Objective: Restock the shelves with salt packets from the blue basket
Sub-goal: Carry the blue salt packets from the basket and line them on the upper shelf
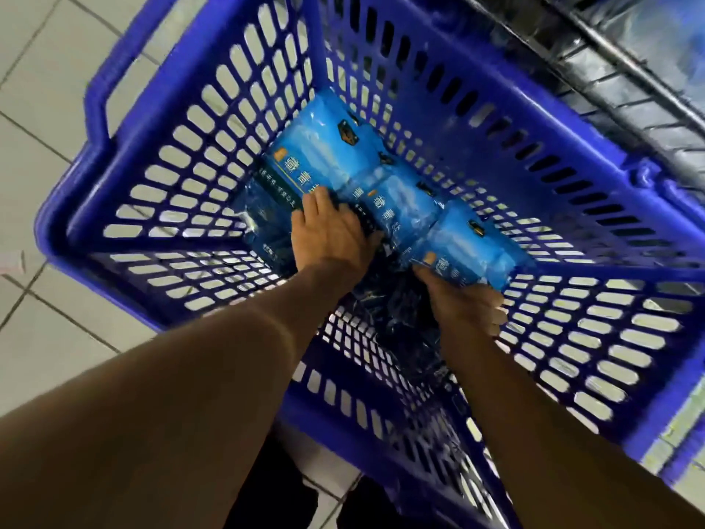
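- The blue basket (213,120) stands on a pale tiled floor (34,154); its slotted walls slope inward to a small bottom, and its rim fills most of the view
- A handle loop (110,66) projects from the far-left rim of the basket
- Salt packets (335,158) lie flat in a row along the far side of the basket bottom, touching or overlapping one another; further dark-blue packets (396,318) lie nearer the person, partly hidden under the arms
- Left hand (332,231): it reaches down into the basket; the grip is spread, fingers laid on the packets at the middle of the row, knuckles up. Whether the fingertips hook under an edge cannot be told
- Right hand (463,299): it is at the right end of the row, next to the right wall. The grip pinches the near edge of the rightmost salt packet (480,246), thumb on top, fingers curled beneath
- Open room: the packets fill the far side of the bottom up to the far wall and the right wall; both forearms cross the near rim, close together
- A wire shelf (625,85) with metal bars runs along the upper right, just beside the basket's far-right rim; blurred blue goods (663,28) lie behind the bars
- Motion blur softens the basket's right side and the shelf
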